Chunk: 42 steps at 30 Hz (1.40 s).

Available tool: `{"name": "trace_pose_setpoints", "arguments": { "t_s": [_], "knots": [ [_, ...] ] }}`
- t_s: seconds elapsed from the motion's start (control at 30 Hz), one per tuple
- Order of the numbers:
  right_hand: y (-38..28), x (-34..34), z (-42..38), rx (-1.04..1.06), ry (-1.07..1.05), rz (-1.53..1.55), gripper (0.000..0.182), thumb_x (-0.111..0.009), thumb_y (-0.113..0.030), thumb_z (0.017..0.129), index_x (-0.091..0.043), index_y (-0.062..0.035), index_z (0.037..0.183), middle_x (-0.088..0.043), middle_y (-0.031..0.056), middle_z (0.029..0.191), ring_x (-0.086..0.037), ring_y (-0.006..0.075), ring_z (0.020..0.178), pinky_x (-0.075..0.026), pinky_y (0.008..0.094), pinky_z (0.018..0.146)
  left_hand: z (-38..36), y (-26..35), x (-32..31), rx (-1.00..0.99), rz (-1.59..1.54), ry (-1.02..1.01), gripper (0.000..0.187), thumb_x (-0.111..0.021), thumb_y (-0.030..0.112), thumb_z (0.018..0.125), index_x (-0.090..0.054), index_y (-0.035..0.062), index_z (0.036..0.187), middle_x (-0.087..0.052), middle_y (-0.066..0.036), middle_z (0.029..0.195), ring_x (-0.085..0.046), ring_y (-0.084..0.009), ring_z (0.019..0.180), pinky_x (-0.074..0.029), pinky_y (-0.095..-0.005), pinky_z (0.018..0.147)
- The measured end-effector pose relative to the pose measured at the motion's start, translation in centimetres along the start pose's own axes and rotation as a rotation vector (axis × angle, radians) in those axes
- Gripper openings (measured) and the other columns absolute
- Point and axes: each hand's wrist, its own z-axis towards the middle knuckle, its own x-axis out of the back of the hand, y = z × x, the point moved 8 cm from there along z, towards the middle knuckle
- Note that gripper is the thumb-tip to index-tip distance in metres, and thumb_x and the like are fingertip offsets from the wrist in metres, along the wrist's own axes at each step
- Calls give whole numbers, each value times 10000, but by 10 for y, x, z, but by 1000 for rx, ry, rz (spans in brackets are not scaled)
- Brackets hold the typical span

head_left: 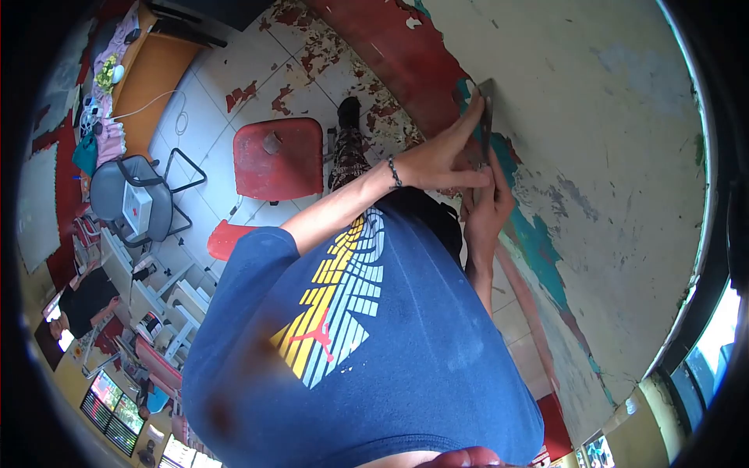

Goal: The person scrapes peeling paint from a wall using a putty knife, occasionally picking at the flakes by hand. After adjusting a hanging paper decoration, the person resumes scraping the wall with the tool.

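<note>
A narrow metal scraper (488,117) stands edge-on against a wall (608,156) with peeling paint. My right hand (489,204) is closed around its lower end, where the fingers hide any handle. My left hand (445,160), with a dark beaded bracelet at the wrist, presses its fingers along the blade near the top. The left thumb lies across by the right thumb. Grey-white paint covers most of the wall. Teal patches (538,246) show beside the scraper, and a red band (390,47) runs along the wall's lower part.
Paint flakes (312,54) litter the tiled floor near my foot. A red chair (278,158) stands to my left. Beyond are a grey chair (133,191) with a white box, an orange-brown table (152,86), stacked furniture (179,300) and another person (87,304) in dark clothing.
</note>
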Motion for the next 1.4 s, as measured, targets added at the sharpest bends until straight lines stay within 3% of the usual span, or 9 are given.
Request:
{"name": "trace_pose_setpoints", "arguments": {
  "t_s": [0.2, 0.27, 0.3, 0.37, 0.5, 0.53, 0.6, 1.13, 1.4],
  "knots": [
    [6, -4, -6, -13, -24, 35, 369, -469, -147, 1060, -566, -57, 1405, -695, 70, 1010, -406, 24, 476, -313, 209, 395, -3, 0, -2, 33, 8, -36, 1197, -752, 392, 847, 107, -35, 1562, 109, -242, 1651, 40, -313, 1541, -90, -389, 1242],
    [4, 4, -12, 28, 7, 13, 393, -442, -170, 1072, -531, -30, 1428, -536, -33, 686, -361, 14, 463, -252, 215, 396, -3, 6, -8, -17, 71, -51, 1209, -758, 391, 838, 111, -42, 1559, 124, -247, 1646, 50, -326, 1540, -103, -375, 1241],
    [0, 3, -11, 46, -4, 14, 393, -442, -170, 1072, -531, -30, 1428, -536, -33, 686, -361, 14, 463, -252, 215, 396, -3, 8, -7, -30, 84, -40, 1209, -758, 391, 838, 111, -42, 1559, 124, -247, 1646, 50, -326, 1540, -103, -375, 1241],
    [-4, 5, -10, 28, 9, -4, 395, -441, -165, 1072, -525, -27, 1431, -536, -27, 679, -359, 18, 453, -254, 215, 388, -1, 10, -9, -39, 146, -56, 1244, -732, 502, 860, 130, -100, 1524, 131, -305, 1620, -22, -360, 1529, -420, -363, 1110],
    [10, 7, -10, 17, 0, 43, 397, -439, -165, 1071, -519, -18, 1431, -568, -8, 706, -357, 17, 439, -255, 212, 380, -2, 4, -11, -8, 155, -78, 1263, -723, 531, 856, 153, -88, 1522, 148, -303, 1615, -100, -382, 1517, -536, -328, 979],
    [13, 7, -11, 11, -5, 39, 397, -439, -165, 1071, -519, -18, 1431, -568, -8, 706, -357, 17, 439, -255, 212, 380, -3, 3, -12, -2, 150, -73, 1263, -723, 531, 856, 153, -88, 1522, 148, -303, 1615, -100, -382, 1517, -536, -328, 979],
    [13, 7, -10, 17, 6, 49, 399, -440, -173, 1074, -516, -20, 1434, -586, -2, 727, -358, 16, 443, -260, 210, 382, -3, 3, -12, 17, 79, -65, 1218, -745, 408, 845, 135, -57, 1545, 160, -250, 1637, 63, -333, 1537, -114, -399, 1243],
    [5, -7, -3, 78, -51, 36, 431, -475, -245, 1077, -501, -22, 1445, -515, -44, 689, -352, 9, 462, -246, 205, 391, -2, -3, -4, 14, 53, -7, 1222, -699, 543, 869, 107, -81, 1541, 119, -272, 1634, 38, -348, 1535, -132, -417, 1241],
    [12, -6, -3, 93, -37, 63, 445, -475, -241, 1075, -473, -22, 1463, -519, -38, 693, -358, 15, 451, -251, 204, 383, 0, -5, -7, -5, 143, -45, 1249, -654, 622, 871, 126, -106, 1523, 165, -322, 1603, 38, -386, 1526, -238, -369, 1217]
  ]
}}
